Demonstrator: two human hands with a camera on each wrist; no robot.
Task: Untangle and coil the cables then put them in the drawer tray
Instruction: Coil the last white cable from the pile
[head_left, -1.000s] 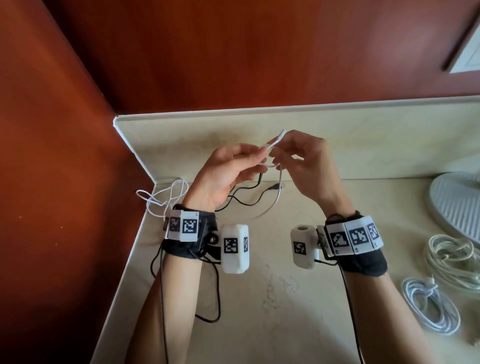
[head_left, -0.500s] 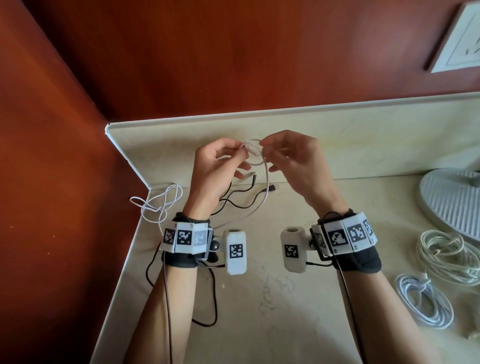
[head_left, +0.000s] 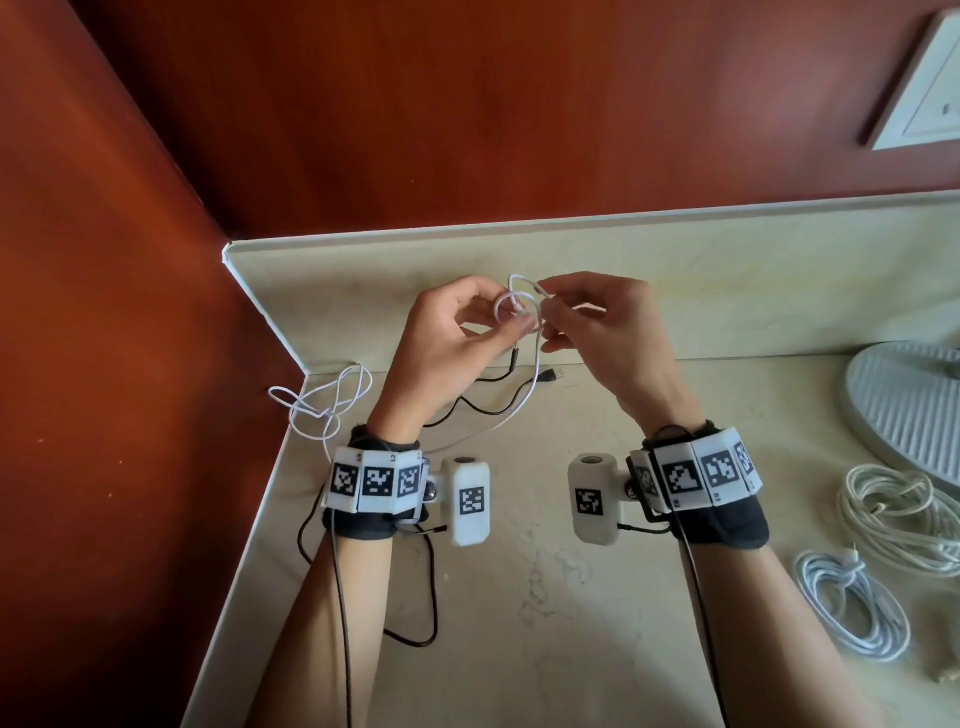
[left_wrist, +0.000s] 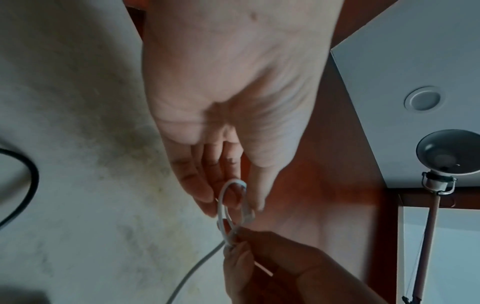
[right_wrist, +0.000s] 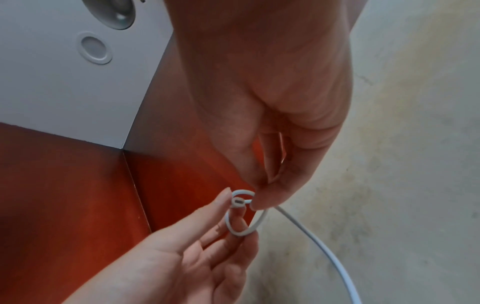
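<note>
Above the counter (head_left: 545, 597), both hands pinch a small loop of white cable (head_left: 517, 306). Left hand (head_left: 447, 343) grips it at nine o'clock, right hand (head_left: 608, 338) at three o'clock, fingers curled.

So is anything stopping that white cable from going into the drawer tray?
No drawer tray shows in any view, so that path cannot be judged. The white cable is pinched between the left hand and right hand; its tail crosses a black cable on the counter.

Thin white cable (head_left: 519, 306) looped small, raised above counter, tail trailing down to the surface
</note>
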